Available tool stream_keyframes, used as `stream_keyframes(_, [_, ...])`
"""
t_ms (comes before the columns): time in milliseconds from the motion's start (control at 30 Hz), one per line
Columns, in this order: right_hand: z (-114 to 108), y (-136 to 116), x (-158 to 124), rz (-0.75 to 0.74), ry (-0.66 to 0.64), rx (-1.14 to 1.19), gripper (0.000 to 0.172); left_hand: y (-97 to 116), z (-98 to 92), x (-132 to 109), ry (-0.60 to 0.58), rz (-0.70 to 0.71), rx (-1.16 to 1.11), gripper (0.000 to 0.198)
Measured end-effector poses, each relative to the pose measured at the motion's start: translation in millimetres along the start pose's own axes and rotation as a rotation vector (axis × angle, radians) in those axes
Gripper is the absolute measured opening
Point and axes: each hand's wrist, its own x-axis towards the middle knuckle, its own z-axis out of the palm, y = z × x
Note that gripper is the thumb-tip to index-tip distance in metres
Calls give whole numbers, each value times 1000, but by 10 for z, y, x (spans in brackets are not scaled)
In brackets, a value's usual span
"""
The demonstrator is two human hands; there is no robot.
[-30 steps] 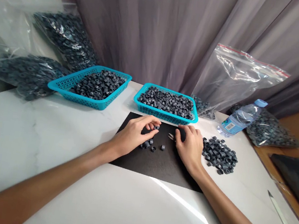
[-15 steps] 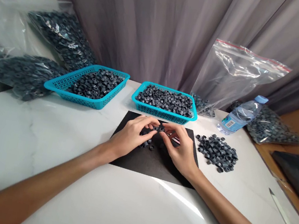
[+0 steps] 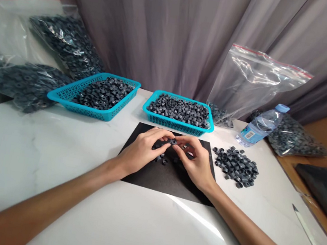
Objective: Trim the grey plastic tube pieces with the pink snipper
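Note:
My left hand (image 3: 142,148) and my right hand (image 3: 198,161) meet above a black mat (image 3: 154,181). Between their fingertips is a small dark grey plastic cylinder with a centre hole (image 3: 174,142); a second one seems to touch it on the left, partly covered by my fingers. Thumb and fingers are closed in a pinch on both hands. Under them, several loose grey pieces (image 3: 164,162) lie on the mat. A small shiny object shows partly behind my right hand, too hidden to name.
Two blue baskets (image 3: 90,114) (image 3: 178,127) of grey pieces stand at the back. To the right are a loose pile (image 3: 237,166), a water bottle (image 3: 260,125) and a clear zip bag (image 3: 247,82). Filled bags (image 3: 39,82) sit at left. A pointed strip (image 3: 312,241) lies near the right edge.
My hands have moved together. The grey pieces at their fingertips, apart before, now meet or nearly meet. The whole view has shifted slightly.

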Motion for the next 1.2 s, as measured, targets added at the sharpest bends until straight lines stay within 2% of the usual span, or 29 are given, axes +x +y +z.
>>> stream_keyframes(567, [-5,-2,4,-16,4,-37,14,1,2,-4,27,29,23,20])
stream_keyframes(867, [-18,-37,-7,-45,17,-96,14,-5,-23,1,13,78,105,15])
stream_keyframes(1067, [-29,-76,-3,-59,15,-169,15,12,-49,7,45,76,165,9])
stream_keyframes(1200, [-28,-91,8,-88,15,-179,14,24,-50,4,27,70,171,8])
